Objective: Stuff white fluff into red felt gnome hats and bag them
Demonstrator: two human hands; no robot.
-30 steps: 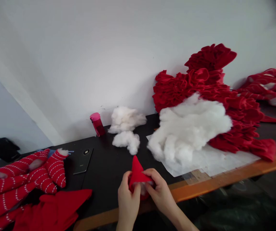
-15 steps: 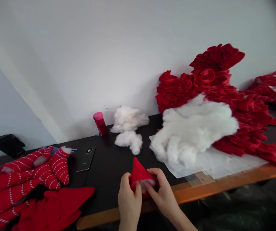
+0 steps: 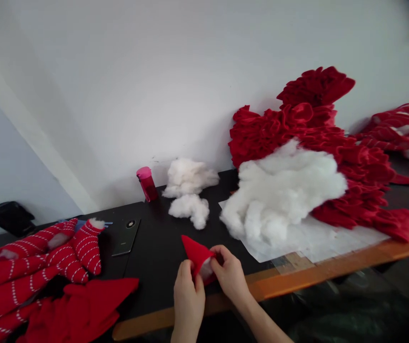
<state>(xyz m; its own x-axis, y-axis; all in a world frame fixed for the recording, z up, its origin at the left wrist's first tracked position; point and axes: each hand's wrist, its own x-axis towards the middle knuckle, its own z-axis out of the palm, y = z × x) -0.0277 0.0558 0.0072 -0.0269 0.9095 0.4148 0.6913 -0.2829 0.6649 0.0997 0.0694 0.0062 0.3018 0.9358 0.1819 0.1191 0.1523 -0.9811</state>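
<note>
Here, black tabletop (image 3: 161,252), white wall (image 3: 118,95), left hand (image 3: 189,300), right hand (image 3: 230,276), fingers (image 3: 218,255) pinching red felt cone (image 3: 194,252)

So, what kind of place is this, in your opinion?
Probably a handcraft workshop for stuffed fabric goods: a heap of red fabric pieces, loose white stuffing, and a small red cone with stuffing inside, held between left hand and right hand.

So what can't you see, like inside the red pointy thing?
Head view: left hand and right hand hide the open end of the red felt cone.
Head view: white stuffing hides much of the red felt pile.
Head view: the edge cuts off the red pieces at right.
Head view: the black thing far left is too blurred.
</note>
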